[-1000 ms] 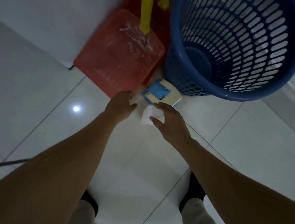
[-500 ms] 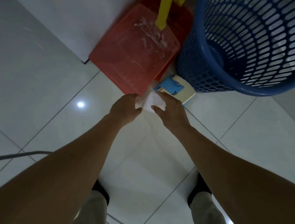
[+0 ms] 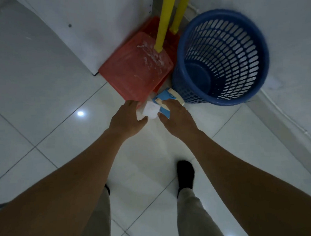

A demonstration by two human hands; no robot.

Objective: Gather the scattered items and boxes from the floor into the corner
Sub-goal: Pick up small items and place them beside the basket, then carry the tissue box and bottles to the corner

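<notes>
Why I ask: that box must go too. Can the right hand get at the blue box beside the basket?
Probably yes. The right hand lies over the near end of the blue box, nothing between them. The basket stands close behind and a white wad lies beside it, but neither covers it.

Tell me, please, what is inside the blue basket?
Nothing shows inside the basket: the visible part of its bottom is bare blue plastic. The side wall nearest the dustpan hides the edge of the bottom there, so a small thing lying against it would stay unseen.
</notes>
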